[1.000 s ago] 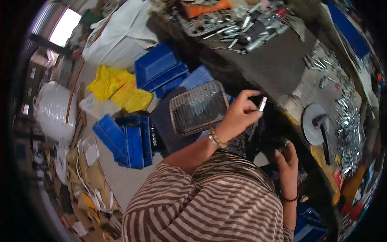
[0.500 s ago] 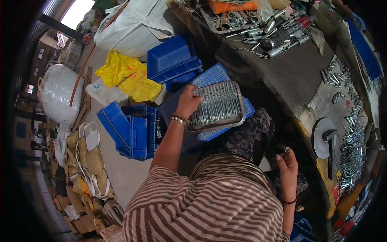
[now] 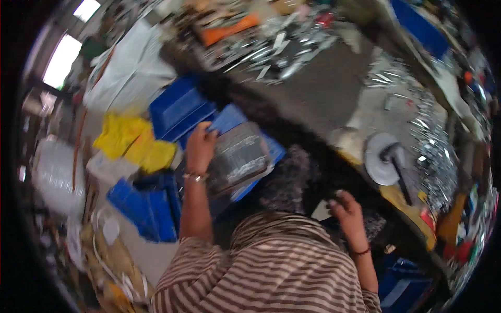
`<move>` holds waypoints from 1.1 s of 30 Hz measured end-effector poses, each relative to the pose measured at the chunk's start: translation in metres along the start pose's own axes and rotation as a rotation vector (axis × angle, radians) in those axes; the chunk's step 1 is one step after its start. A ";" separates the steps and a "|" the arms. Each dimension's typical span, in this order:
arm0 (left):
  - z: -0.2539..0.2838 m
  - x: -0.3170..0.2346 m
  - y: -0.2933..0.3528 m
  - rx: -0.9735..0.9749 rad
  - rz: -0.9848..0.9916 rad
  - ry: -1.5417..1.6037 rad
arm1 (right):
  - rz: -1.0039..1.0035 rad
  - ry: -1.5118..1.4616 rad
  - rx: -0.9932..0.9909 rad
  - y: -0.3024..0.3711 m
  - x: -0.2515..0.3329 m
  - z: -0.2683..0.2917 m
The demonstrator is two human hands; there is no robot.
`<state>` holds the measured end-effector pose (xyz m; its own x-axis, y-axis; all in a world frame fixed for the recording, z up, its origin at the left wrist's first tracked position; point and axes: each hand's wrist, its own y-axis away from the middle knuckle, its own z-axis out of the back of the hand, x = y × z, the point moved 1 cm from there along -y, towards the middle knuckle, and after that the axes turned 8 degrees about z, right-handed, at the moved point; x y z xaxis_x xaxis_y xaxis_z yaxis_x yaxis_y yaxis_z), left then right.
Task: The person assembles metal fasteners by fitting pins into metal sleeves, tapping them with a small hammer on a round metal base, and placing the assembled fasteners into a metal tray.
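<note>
Left hand [image 3: 201, 148] half-curled at the metal tray [image 3: 266, 171], ten o'clock side; right hand [image 3: 348, 211] half-curled, four o'clock. Blur obscures both holds. Support the tray level.

One left hand [image 3: 202, 148], one right hand [image 3: 348, 215], one tray [image 3: 267, 168], one white disc [image 3: 377, 166] and two bright windows [image 3: 61, 61] can be counted. Blue bins [image 3: 180, 108] number at least four, some overlapping. The rods [image 3: 237, 156] and metal parts [image 3: 434, 159] are many, too blurred to count.
</note>
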<state>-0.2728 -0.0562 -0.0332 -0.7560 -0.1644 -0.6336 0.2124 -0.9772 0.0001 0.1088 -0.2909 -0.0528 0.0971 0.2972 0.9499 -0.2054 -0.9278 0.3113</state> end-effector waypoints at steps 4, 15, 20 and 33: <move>-0.026 -0.092 -0.012 0.169 -0.174 0.296 | 0.068 0.074 0.093 -0.002 -0.013 -0.004; -0.196 -0.326 -0.026 0.378 -0.933 0.085 | 0.142 0.147 -0.072 0.024 0.004 0.033; -0.226 -0.337 -0.057 0.465 -0.865 -0.101 | 0.164 0.286 -0.083 0.051 0.045 0.061; -0.173 -0.322 0.002 0.566 -0.763 0.126 | 0.430 1.489 -0.834 0.057 0.080 0.203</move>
<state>0.0784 0.0182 0.0372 -0.4876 0.5265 -0.6965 -0.6655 -0.7405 -0.0939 0.3027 -0.3661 0.0353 -0.8871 0.4608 0.0288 -0.4193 -0.7779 -0.4681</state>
